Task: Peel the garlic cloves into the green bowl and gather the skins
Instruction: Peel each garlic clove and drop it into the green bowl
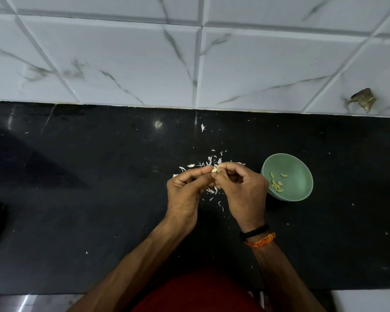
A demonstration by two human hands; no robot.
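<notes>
Black stone counter (99,199) under a white marbled tile wall (122,64), and both hands meet mid-counter. Left hand (185,190) and right hand (241,190) pinch one garlic clove (214,170) between curled fingertips. Papery skins (208,164) lie scattered just beyond and beneath the fingers. The green bowl (302,167), just right of the right knuckles, holds peeled cloves (276,182). Black and orange wristbands (257,236) circle the right wrist.

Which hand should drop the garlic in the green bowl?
Probably the right hand. It sits beside the green bowl, while the left hand is farther away. Both hands pinch the garlic clove.
</notes>
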